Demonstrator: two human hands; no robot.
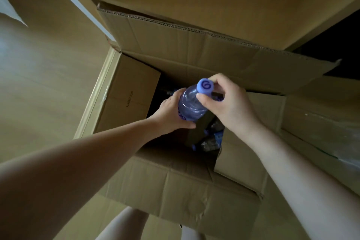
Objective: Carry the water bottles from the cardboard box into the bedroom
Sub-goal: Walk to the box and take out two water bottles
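The left hand (pixel 171 111) wraps around the body of a water bottle (pixel 191 103), held above the open cardboard box (pixel 175 181) on the wooden floor (pixel 39 84). The right hand (pixel 229 103) pinches the bottle's purple cap (pixel 205 86). More bottles (pixel 211 138) lie down inside the dark box.

Water bottle (pixel 191 101), centre of frame: clear bluish plastic, capped blue-violet, tilted with cap toward upper right, above the open cardboard box (pixel 175 181). More bottles (pixel 212 138) lie in the box's dark interior, lower centre-right.
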